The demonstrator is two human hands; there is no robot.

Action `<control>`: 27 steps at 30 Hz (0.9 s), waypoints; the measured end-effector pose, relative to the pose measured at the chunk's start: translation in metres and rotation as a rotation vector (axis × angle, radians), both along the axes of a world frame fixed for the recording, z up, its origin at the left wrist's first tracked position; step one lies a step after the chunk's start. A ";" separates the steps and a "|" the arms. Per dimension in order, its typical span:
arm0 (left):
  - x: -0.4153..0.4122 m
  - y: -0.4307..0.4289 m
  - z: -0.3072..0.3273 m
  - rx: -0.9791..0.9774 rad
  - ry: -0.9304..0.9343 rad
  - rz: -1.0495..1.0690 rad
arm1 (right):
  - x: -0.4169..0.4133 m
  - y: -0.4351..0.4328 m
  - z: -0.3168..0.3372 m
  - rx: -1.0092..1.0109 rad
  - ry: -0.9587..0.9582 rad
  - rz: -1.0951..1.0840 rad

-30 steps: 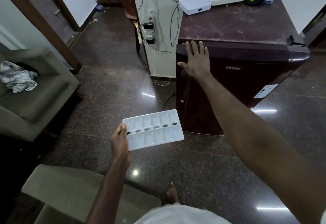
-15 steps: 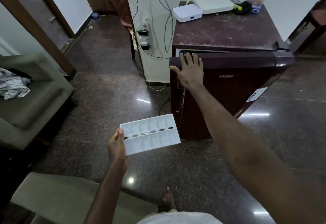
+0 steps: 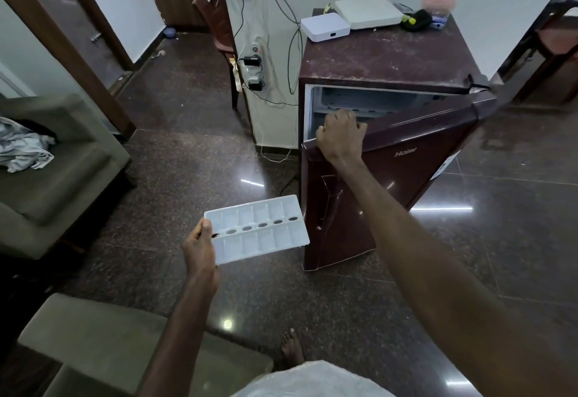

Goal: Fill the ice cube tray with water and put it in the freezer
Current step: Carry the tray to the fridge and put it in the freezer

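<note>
One tray; one fridge; perhaps two boxes

— What stands on the dark polished floor?
— A maroon fridge, centre right, and a grey sofa at left.
— And on the fridge's top?
— A small white box beside a flat white box, upper right.

Dim indoor light; ceiling-lamp glare spots on polished floor; wide-angle bending at edges; mostly sharp.

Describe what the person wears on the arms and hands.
The left hand and right hand are bare: no gloves, rings, watch or bands in view. Both forearms are uncovered as far as the frame shows, with no sleeve visible.
</note>
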State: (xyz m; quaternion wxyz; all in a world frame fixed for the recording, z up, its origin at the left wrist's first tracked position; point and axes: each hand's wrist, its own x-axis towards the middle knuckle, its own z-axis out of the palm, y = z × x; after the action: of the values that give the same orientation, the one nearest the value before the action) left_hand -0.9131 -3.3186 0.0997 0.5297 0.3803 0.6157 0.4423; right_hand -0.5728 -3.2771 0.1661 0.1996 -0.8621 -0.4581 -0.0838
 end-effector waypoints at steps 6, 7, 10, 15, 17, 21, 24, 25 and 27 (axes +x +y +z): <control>-0.005 -0.029 0.004 0.016 0.005 0.006 | -0.030 -0.036 0.009 -0.151 0.004 -0.121; -0.006 -0.034 0.004 0.020 0.010 0.005 | -0.034 -0.043 0.011 -0.165 0.007 -0.133; -0.012 -0.047 0.002 0.024 0.020 -0.024 | -0.045 -0.068 0.013 -0.190 -0.008 -0.144; -0.018 -0.064 0.000 0.014 0.010 -0.045 | -0.048 -0.119 0.012 -0.133 0.038 -0.094; -0.019 -0.071 0.001 0.015 0.010 -0.043 | -0.041 -0.139 0.006 -0.102 0.094 -0.065; -0.019 -0.082 0.000 0.008 -0.004 -0.079 | -0.025 -0.177 -0.003 -0.212 0.112 -0.051; -0.015 -0.092 0.002 0.019 -0.005 -0.112 | -0.018 -0.201 -0.001 -0.285 0.141 -0.116; -0.014 -0.095 0.002 0.027 -0.006 -0.124 | -0.017 -0.208 0.001 -0.298 0.146 -0.141; -0.009 -0.100 0.003 0.036 -0.016 -0.143 | -0.016 -0.222 0.003 -0.330 0.138 -0.182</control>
State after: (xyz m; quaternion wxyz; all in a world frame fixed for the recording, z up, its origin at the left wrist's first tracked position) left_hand -0.9223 -3.4190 0.1025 0.5580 0.4293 0.5745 0.4174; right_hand -0.5885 -3.4993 0.1686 0.0780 -0.9247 -0.3711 0.0340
